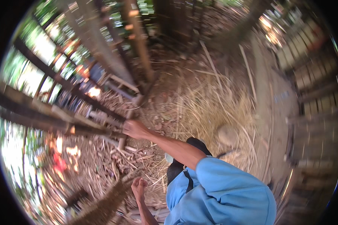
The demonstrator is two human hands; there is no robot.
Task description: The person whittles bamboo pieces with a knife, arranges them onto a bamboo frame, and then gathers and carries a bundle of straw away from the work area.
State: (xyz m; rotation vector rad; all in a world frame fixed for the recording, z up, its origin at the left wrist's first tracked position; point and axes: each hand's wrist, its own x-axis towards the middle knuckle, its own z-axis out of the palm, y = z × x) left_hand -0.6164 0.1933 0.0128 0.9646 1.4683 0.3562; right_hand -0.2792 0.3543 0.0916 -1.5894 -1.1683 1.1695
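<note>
My right arm, in a light blue sleeve, reaches across to the left. At its end my right hand (pixel 135 129) is closed where a dark wooden pole (pixel 69 85) and a thick wooden rail (pixel 45 116) meet. Blur hides what its fingers grip, if anything. Lower down, my left hand (pixel 139 184) hangs in front of me with its fingers curled in. Whatever it may hold is too small to make out. Close to the right hand is the cut end of a short piece of wood or bamboo (pixel 122 143).
Dry straw (pixel 202 108) is heaped ahead, around a pale round block (pixel 227 135); a dark, thin curved object (pixel 226 153) lies nearby. Sticks and chips (pixel 105 165) litter the left ground. A slatted wall (pixel 319 112) stands right, leaning planks (pixel 97 45) far left.
</note>
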